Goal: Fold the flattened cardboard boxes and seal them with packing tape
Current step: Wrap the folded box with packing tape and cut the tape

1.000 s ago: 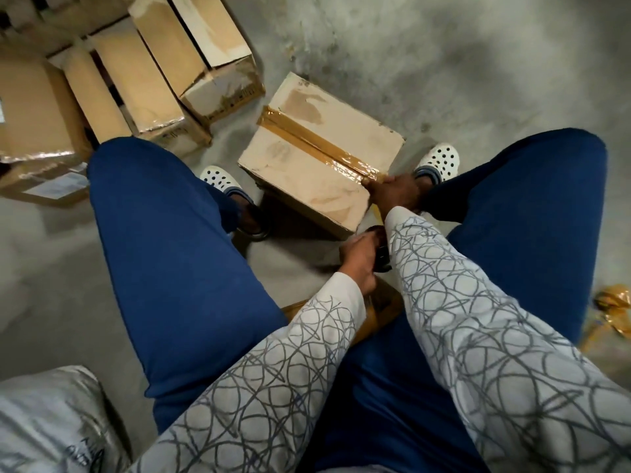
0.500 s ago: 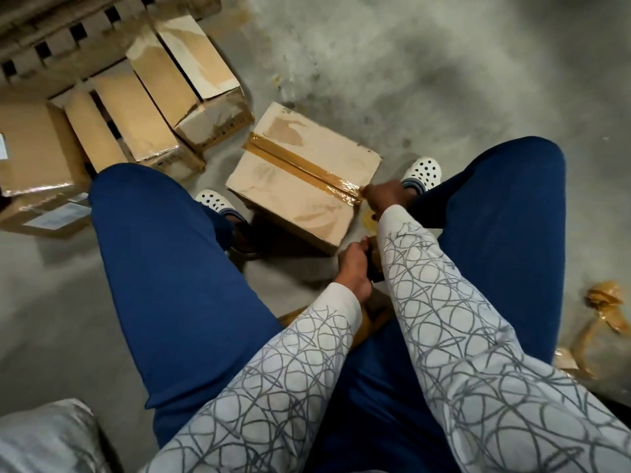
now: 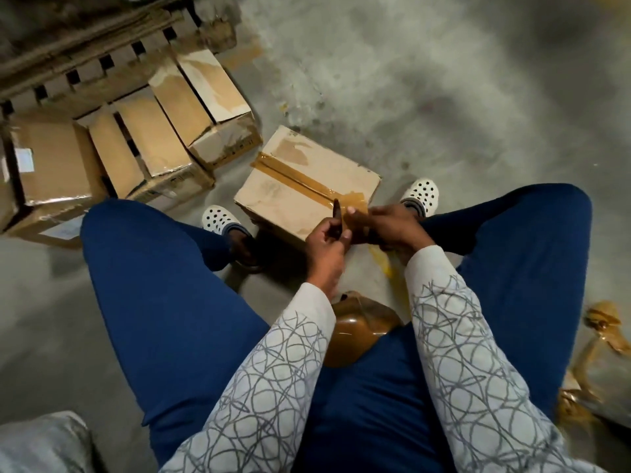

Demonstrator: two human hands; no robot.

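A folded cardboard box [image 3: 290, 196] stands on the floor between my feet, with a strip of brown packing tape [image 3: 297, 177] running across its top seam. At the box's near edge, my right hand [image 3: 392, 227] pinches the tape where it comes off the box. My left hand [image 3: 326, 244] grips a thin dark cutter [image 3: 336, 215], its tip upright against the tape beside my right fingers. A shiny brown tape roll [image 3: 358, 324] lies low between my forearms, partly hidden by my sleeves.
Several other cardboard boxes [image 3: 164, 131] sit in a row at the left, in front of a stack of flattened cardboard [image 3: 102, 39]. Crumpled brown tape scraps [image 3: 601, 339] lie at the right. A grey bag [image 3: 41, 442] fills the bottom-left corner. Bare concrete floor [image 3: 444, 80] stretches beyond the box.
My left hand has risen from below the box's near edge up to the tape, bringing the dark cutter beside my right fingers. My right hand stays at the tape end.
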